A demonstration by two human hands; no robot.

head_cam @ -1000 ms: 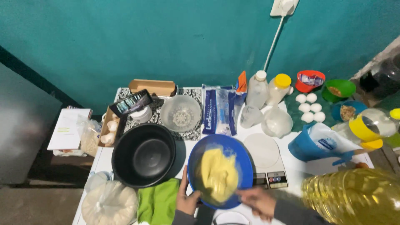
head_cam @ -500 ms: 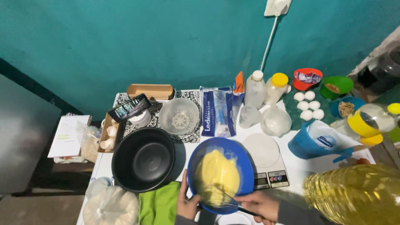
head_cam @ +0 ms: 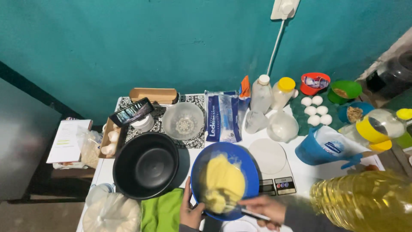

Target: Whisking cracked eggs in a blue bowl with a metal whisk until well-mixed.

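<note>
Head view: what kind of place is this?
Likely a home kitchen worktable set up for baking: a blue bowl of yellow batter being mixed, eggs, a kitchen scale and a big bottle of cooking oil.

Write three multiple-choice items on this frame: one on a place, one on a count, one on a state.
1. Where is the black pot relative to the blue bowl?
A. to its left B. to its right C. inside it
2. How many white eggs lie on the green mat?
A. two B. five C. nine
3. What is in the blue bowl?
A. nothing B. yellow batter C. water

Answers: 1 A, the pot sits left of it; 2 B, five show; 3 B, the right hand holds a utensil in the batter while the left hand grips the rim.
</note>
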